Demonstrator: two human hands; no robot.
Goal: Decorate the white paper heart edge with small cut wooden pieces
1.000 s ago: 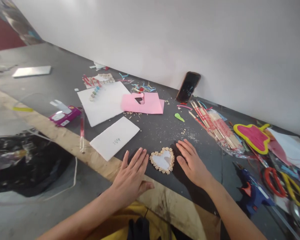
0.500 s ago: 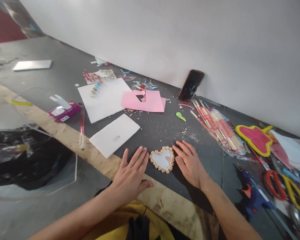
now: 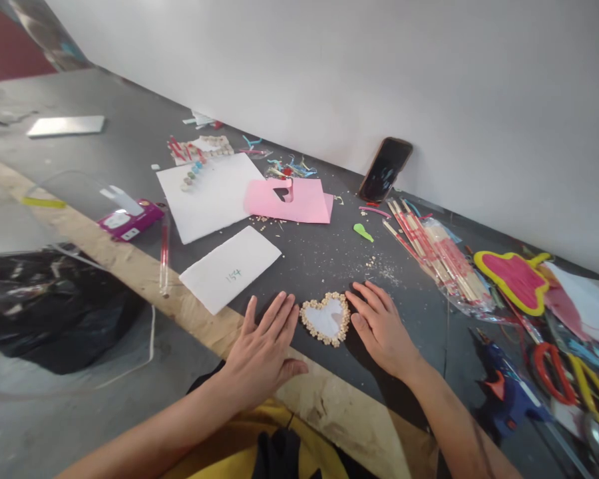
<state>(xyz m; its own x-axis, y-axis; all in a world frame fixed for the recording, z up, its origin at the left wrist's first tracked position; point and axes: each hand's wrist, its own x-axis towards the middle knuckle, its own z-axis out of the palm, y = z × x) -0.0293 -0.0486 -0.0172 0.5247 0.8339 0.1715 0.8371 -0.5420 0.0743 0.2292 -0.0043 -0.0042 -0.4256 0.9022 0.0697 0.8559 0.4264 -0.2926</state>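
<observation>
A small white heart [image 3: 324,320] edged with beige bead-like pieces lies flat on the dark table [image 3: 319,256], close to its front edge. To its left rests my left hand [image 3: 264,346], palm down with fingers stretched and nothing in it. My right hand [image 3: 382,326] lies on the other side, its fingers spread and its fingertips at or just beside the heart's edge; whether they touch it I cannot tell. Beyond the left hand is a white card [image 3: 229,269] with a handwritten mark.
Pink paper [image 3: 304,203] overlaps a white sheet [image 3: 199,209] behind. A phone [image 3: 385,169] leans on the wall. Wrapped sticks [image 3: 444,256], a blue glue gun [image 3: 509,386] and red-handled scissors [image 3: 554,372] lie right. A purple box [image 3: 132,219] sits left, above a black bag [image 3: 50,306].
Both hands and the heart keep the same places relative to each other. The whole view has shifted very slightly.
</observation>
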